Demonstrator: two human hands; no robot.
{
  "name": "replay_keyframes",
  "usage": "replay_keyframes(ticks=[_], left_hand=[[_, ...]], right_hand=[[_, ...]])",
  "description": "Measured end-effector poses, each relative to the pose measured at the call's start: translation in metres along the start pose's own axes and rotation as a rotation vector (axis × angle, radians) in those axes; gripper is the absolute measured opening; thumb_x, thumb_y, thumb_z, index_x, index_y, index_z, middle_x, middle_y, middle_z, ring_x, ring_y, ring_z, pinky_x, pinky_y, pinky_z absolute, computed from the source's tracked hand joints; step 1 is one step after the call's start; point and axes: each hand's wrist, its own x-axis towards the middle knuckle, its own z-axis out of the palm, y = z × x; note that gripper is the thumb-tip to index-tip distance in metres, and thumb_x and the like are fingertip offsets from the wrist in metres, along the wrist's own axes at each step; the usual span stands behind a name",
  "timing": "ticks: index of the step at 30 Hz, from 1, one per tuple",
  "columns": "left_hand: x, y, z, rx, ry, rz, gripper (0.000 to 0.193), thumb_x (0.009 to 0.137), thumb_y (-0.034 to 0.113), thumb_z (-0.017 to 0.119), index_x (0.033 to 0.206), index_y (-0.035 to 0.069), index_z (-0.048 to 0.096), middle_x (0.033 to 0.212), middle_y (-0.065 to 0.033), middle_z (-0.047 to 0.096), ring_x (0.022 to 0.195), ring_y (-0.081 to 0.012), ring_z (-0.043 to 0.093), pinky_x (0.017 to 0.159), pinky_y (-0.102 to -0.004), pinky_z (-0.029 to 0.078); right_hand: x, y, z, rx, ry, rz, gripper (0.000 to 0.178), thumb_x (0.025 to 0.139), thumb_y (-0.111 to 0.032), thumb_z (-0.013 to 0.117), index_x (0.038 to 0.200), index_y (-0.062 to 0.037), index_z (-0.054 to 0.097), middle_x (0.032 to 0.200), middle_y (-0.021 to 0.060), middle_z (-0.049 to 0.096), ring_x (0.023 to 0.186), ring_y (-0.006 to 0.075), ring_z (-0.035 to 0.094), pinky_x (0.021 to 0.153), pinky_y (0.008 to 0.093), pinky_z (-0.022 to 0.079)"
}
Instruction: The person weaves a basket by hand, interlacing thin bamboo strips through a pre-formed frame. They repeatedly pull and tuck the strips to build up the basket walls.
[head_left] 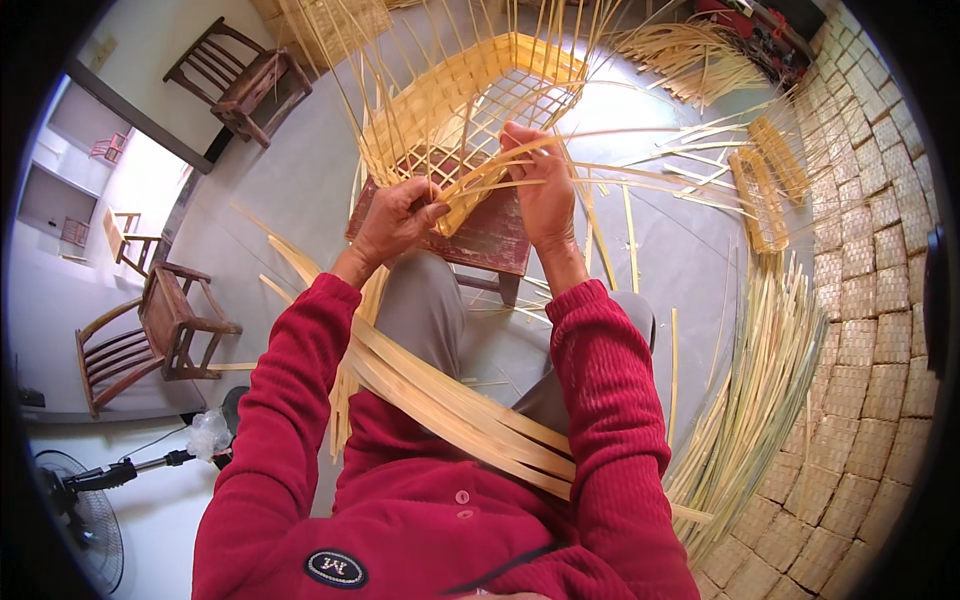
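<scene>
A half-woven bamboo basket (428, 110) with an open lattice base and long upright strips rests tilted on a dark red wooden stool (490, 235). At its near left corner my left hand (398, 218) is closed, thumb and fingers pinching the woven edge where bamboo strips cross. My right hand (543, 190) is raised at the near right side, fingers curled round a thin bamboo strip (610, 132) that trails off to the right. The fingertips partly hide where the strips meet the weave. A bundle of wide, flat bamboo strips (450, 400) lies across my lap.
Wooden chairs (245, 85) stand at the left, near a fan (85, 520). Long bamboo strips (755, 380) are piled at the right, beside small woven pieces (760, 200) and a wall of stacked woven baskets (860, 290). More loose strips (690, 60) lie on the floor behind.
</scene>
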Motion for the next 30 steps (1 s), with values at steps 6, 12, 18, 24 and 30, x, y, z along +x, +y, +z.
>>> replay_keyframes(ticks=[6,12,18,24,30], left_hand=[[-0.002,0.001,-0.018,0.041,-0.029,-0.034,0.013,0.093,0.011,0.075,0.095,0.001,0.066,0.078,0.001,0.061,0.071,-0.0062,0.058,0.065,-0.0246,0.051],[-0.002,-0.014,-0.033,0.01,-0.067,-0.064,0.015,0.092,0.012,0.076,0.096,0.001,0.067,0.076,0.0017,0.059,0.073,-0.0052,0.056,0.066,-0.0248,0.05],[-0.003,-0.026,-0.044,0.062,-0.086,-0.007,0.017,0.094,0.016,0.076,0.098,0.001,0.068,0.081,0.003,0.06,0.077,-0.0037,0.053,0.068,-0.0247,0.049],[-0.009,-0.036,-0.052,0.0,-0.117,-0.085,0.014,0.095,0.014,0.075,0.099,0.002,0.068,0.086,0.0064,0.062,0.081,-0.0036,0.053,0.073,-0.0231,0.049],[-0.011,-0.046,-0.063,-0.089,-0.056,-0.051,0.018,0.089,0.016,0.08,0.09,0.003,0.069,0.071,0.0011,0.055,0.068,-0.0062,0.048,0.061,-0.0263,0.044]], right_hand=[[-0.009,-0.023,0.025,-0.464,-0.13,0.084,0.082,0.092,-0.042,0.069,0.156,-0.0067,0.031,0.153,0.0224,0.042,0.144,0.0351,0.038,0.119,0.045,0.032],[-0.003,-0.044,-0.002,-0.036,-0.231,0.139,0.086,0.087,-0.058,0.075,0.15,-0.01,0.042,0.151,0.0137,0.047,0.135,0.0228,0.048,0.112,0.0437,0.041],[0.003,-0.054,-0.016,-0.154,-0.156,-0.027,0.03,0.101,-0.028,0.066,0.118,-0.0045,0.07,0.117,0.0095,0.069,0.1,0.0153,0.067,0.08,0.0285,0.059],[0.001,-0.048,-0.011,-0.128,0.045,0.075,0.027,0.096,-0.019,0.073,0.117,-0.0028,0.069,0.096,0.0048,0.071,0.082,0.012,0.069,0.071,0.0238,0.06],[0.003,-0.042,-0.026,-0.325,-0.111,0.037,0.021,0.094,-0.015,0.075,0.111,-0.0033,0.071,0.089,0.0039,0.072,0.081,0.011,0.068,0.072,0.0235,0.057]])
